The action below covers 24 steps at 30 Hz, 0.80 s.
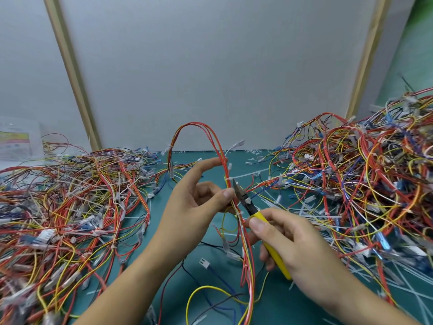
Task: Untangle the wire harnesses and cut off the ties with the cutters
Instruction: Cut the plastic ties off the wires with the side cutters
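Observation:
My left hand (196,202) pinches a wire harness (199,132) of red, orange and yellow wires between thumb and fingers; the harness arches up over the mat and runs down past my wrists. My right hand (288,240) grips yellow-handled cutters (271,245). Their dark jaws (241,193) point up-left, right beside the harness and close to a white tie (228,178) wrapped round it. Another white tie (239,214) sits lower on the same bundle.
A big tangled heap of wires (65,207) lies on the left and a taller heap (363,179) on the right. The teal mat (164,266) between them carries loose wires, white connectors (204,262) and cut tie scraps. A grey panel wall (210,66) stands behind.

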Tool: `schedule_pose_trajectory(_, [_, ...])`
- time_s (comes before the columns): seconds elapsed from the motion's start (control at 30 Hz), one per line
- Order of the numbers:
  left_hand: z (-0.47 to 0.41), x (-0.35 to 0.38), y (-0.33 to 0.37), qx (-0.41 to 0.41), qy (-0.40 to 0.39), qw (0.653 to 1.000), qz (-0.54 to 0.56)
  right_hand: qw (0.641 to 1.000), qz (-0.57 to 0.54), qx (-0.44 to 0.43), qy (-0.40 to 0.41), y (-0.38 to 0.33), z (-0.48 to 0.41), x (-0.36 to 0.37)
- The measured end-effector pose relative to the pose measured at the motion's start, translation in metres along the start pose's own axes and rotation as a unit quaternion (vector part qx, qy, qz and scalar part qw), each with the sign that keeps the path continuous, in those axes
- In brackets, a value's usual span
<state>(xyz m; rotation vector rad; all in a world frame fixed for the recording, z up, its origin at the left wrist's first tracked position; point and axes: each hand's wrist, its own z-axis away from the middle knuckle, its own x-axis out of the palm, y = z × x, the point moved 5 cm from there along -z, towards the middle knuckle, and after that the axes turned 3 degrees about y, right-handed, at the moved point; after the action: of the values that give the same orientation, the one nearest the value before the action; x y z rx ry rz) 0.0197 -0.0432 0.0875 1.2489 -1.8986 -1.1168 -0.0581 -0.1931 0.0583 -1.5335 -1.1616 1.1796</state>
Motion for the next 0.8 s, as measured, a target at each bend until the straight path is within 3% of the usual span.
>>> schedule_pose_trajectory(0.8, [0.0016, 0.0043, 0.0011, -0.011, -0.017, 1.000, -0.018, 1.000, -0.006, -0.014, 0.006, -0.0013, -0.0013, -0.0005])
